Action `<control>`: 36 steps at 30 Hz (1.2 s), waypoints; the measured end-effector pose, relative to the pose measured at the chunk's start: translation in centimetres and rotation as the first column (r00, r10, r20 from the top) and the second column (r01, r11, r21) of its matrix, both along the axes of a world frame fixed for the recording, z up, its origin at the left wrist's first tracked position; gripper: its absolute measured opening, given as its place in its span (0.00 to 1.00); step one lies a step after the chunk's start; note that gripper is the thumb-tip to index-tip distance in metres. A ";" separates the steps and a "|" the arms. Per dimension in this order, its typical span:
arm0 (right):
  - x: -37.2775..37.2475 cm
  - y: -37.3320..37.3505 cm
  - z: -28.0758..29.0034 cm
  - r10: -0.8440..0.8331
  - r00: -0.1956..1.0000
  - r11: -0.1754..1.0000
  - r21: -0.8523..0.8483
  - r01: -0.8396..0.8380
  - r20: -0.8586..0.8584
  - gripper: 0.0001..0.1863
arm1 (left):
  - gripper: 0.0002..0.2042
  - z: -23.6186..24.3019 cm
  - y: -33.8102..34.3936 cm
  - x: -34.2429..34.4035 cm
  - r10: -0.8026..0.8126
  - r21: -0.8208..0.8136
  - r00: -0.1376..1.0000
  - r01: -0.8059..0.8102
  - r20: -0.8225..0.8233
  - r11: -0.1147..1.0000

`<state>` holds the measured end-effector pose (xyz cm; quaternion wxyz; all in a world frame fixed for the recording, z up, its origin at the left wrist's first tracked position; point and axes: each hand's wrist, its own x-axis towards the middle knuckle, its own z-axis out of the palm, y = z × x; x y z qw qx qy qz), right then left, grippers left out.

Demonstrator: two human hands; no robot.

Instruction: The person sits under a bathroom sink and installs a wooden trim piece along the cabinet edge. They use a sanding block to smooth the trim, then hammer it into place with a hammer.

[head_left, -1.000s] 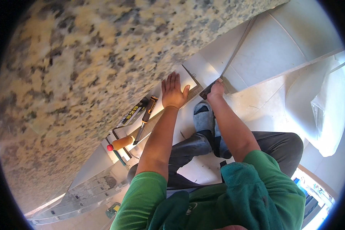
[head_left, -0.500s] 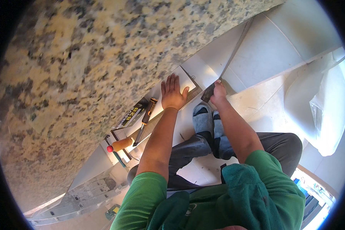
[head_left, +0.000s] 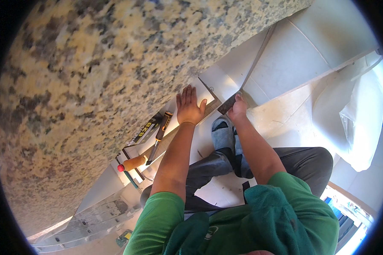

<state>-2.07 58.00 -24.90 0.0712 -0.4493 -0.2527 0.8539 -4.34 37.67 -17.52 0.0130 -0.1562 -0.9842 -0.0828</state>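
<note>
My left hand (head_left: 190,106) lies flat, fingers stretched out, on a white panel (head_left: 205,96) beneath the stone slab. A short, dark, flat block (head_left: 228,103) is gripped in my right hand (head_left: 238,107), beside the panel's brown edge and the corner of the white tiles; its exact kind I cannot tell. Left of my left forearm lies a tool with a black and orange handle (head_left: 165,123) and a metal shaft, perhaps a chisel. Nearer to me is a tan bottle with a red cap (head_left: 132,164). A black box with yellow print (head_left: 147,130) sits behind the tool.
A speckled granite slab (head_left: 93,85) overhangs the left and far side. White tiles (head_left: 285,55) form the far right. A white plastic sack (head_left: 361,127) stands at the right, and an aluminium ladder (head_left: 89,221) lies at the lower left. My slippered feet (head_left: 222,134) are just below the block.
My right hand and the dark block have shifted slightly left and toward me, the block now tilted more level. My left hand stays flat on the panel. The view has shifted a little.
</note>
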 end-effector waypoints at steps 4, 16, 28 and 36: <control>-0.1 -0.8 0.6 -0.084 0.994 0.996 0.003 0.084 -0.065 0.15 | 0.36 0.1 0.1 -0.1 -0.004 -0.007 1.000 0.004 0.007 1.000; -0.9 -2.1 1.9 -0.136 0.986 0.957 0.271 0.105 0.098 0.16 | 0.36 0.0 -0.3 0.0 0.001 -0.015 1.000 -0.001 0.004 1.000; -2.1 -2.1 0.0 -0.093 0.992 0.945 0.320 0.062 0.082 0.21 | 0.37 0.4 0.0 0.0 -0.014 0.004 1.000 0.014 0.004 1.000; -2.2 -1.0 1.1 0.062 0.971 0.930 0.340 -0.139 0.229 0.20 | 0.36 0.1 -0.3 0.0 -0.012 0.008 1.000 0.012 -0.005 1.000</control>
